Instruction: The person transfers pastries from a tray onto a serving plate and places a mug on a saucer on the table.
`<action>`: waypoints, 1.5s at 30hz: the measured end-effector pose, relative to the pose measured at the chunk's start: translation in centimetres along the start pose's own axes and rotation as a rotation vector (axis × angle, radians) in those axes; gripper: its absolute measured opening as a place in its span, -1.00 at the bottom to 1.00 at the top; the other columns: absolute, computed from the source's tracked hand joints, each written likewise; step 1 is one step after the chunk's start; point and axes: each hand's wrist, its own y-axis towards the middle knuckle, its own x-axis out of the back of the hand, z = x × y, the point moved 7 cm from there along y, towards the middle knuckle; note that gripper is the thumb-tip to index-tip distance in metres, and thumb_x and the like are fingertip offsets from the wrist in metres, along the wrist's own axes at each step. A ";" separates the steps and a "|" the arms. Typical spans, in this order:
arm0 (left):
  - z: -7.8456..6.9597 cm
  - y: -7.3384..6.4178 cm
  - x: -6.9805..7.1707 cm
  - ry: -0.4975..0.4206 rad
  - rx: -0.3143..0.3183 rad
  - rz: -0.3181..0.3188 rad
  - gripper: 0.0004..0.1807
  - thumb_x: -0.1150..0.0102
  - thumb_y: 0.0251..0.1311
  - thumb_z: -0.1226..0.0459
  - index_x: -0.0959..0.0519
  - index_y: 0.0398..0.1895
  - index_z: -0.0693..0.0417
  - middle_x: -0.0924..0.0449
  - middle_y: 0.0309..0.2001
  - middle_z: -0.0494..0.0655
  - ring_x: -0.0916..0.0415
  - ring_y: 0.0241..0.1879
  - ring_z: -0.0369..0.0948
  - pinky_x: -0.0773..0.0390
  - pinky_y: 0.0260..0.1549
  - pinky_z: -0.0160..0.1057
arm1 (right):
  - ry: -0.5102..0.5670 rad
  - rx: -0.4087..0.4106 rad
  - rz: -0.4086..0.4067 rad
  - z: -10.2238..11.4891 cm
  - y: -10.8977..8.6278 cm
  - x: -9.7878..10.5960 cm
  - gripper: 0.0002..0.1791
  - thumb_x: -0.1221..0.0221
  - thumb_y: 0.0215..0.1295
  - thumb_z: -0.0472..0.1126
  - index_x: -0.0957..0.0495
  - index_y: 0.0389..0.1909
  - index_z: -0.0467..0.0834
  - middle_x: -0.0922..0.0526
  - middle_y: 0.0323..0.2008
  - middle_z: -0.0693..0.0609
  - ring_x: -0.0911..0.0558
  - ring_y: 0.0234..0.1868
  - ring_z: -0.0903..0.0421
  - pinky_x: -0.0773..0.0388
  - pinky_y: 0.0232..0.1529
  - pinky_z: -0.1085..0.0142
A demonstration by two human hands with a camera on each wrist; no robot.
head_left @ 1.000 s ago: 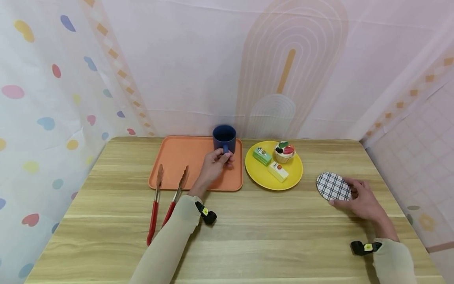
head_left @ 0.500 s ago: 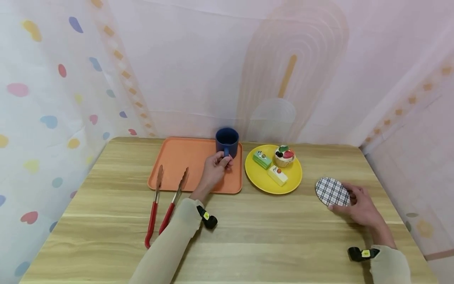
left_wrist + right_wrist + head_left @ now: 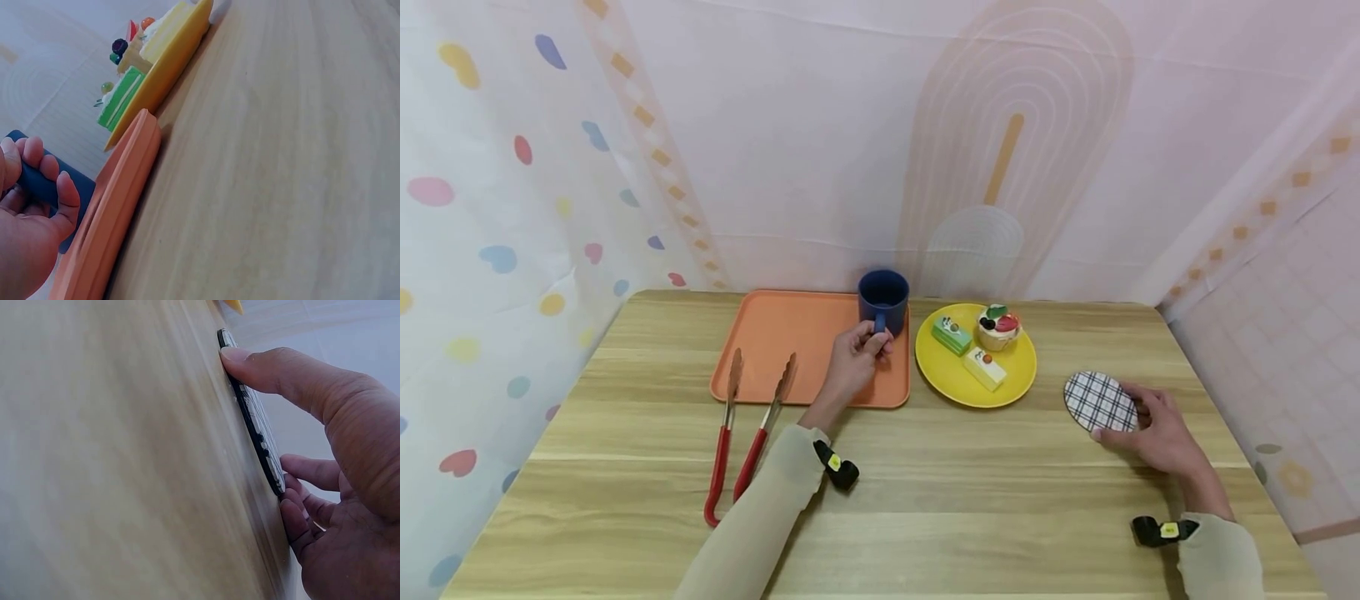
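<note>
A dark blue mug [image 3: 893,320] stands upright at the right end of the orange tray [image 3: 797,333]. My left hand [image 3: 852,358] grips its handle, with fingers curled round it in the left wrist view. On the table at the right lies a round plaid coaster [image 3: 1099,402]. My right hand [image 3: 1161,429] holds the coaster by its edge, the thumb on the near side and the fingers on the right side. The right wrist view shows the coaster from the side, its dark rim low over the wood.
Right of the tray sits a yellow plate [image 3: 940,379] with a green cake slice [image 3: 951,336], a yellow cake slice [image 3: 985,369] and a fruit-topped cupcake [image 3: 997,329]. Red-handled tongs [image 3: 721,462] lie spread at the left, their tips over the tray. A patterned curtain rises behind the table.
My left hand has shifted the mug slightly to the right on the tray. The right hand keeps its hold on the coaster, with little visible movement. The head view has tilted a little.
</note>
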 end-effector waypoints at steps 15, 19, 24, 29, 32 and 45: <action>-1.3 -1.0 -0.2 -0.005 -0.054 0.049 -0.78 -0.06 0.50 0.34 -0.59 -0.13 0.39 -0.62 -0.24 0.34 -0.58 -0.20 0.15 -0.64 -0.25 -0.22 | 0.012 -0.014 0.014 -0.2 0.0 -0.1 0.10 -0.49 0.17 0.00 -0.08 0.52 -0.40 -0.13 0.26 -0.42 -0.40 0.11 -0.25 -0.34 -0.18 0.48; -1.6 -1.3 -0.3 -0.005 -0.056 0.057 -0.79 -0.06 0.51 0.33 -0.60 -0.13 0.35 -0.63 -0.25 0.28 -0.57 -0.17 0.22 -0.65 -0.22 -0.18 | 0.011 -0.013 0.013 -0.2 -0.1 -0.1 0.10 -0.48 0.17 0.00 -0.08 0.53 -0.40 -0.13 0.25 -0.42 -0.39 0.11 -0.25 -0.34 -0.16 0.45; -2.2 -1.6 -0.6 -0.019 -0.069 0.070 -0.82 -0.07 0.50 0.32 -0.61 -0.16 0.29 -0.62 -0.26 0.30 -0.54 -0.16 0.29 -0.65 -0.22 -0.19 | 0.005 -0.001 0.009 0.0 0.0 0.1 0.09 -0.48 0.17 -0.01 -0.08 0.52 -0.39 -0.13 0.24 -0.42 -0.37 0.08 -0.23 -0.33 -0.18 0.45; -3.1 -2.0 -0.9 -0.016 -0.090 0.086 -0.81 -0.07 0.50 0.34 -0.61 -0.14 0.33 -0.62 -0.27 0.26 -0.57 -0.20 0.18 -0.65 -0.22 -0.22 | 0.006 0.004 0.005 0.0 -0.1 0.1 0.08 -0.49 0.16 -0.02 -0.10 0.52 -0.38 -0.15 0.22 -0.40 -0.36 0.08 -0.22 -0.33 -0.17 0.43; -3.6 -2.2 -1.2 -0.009 -0.111 0.098 -0.81 -0.07 0.50 0.36 -0.60 -0.14 0.36 -0.62 -0.27 0.30 -0.56 -0.22 0.17 -0.66 -0.23 -0.24 | 0.004 0.000 0.005 0.0 -0.1 0.1 0.08 -0.49 0.16 -0.02 -0.10 0.52 -0.37 -0.16 0.21 -0.39 -0.36 0.07 -0.21 -0.34 -0.16 0.40; -5.5 -3.1 -3.4 0.000 -0.174 0.187 -0.82 -0.06 0.49 0.37 -0.59 -0.16 0.36 -0.61 -0.32 0.20 -0.50 -0.24 0.29 -0.64 -0.23 -0.13 | 0.003 0.005 -0.001 0.0 0.0 -0.1 0.07 -0.50 0.15 -0.02 -0.12 0.52 -0.35 -0.18 0.20 -0.38 -0.37 0.07 -0.18 -0.34 -0.16 0.40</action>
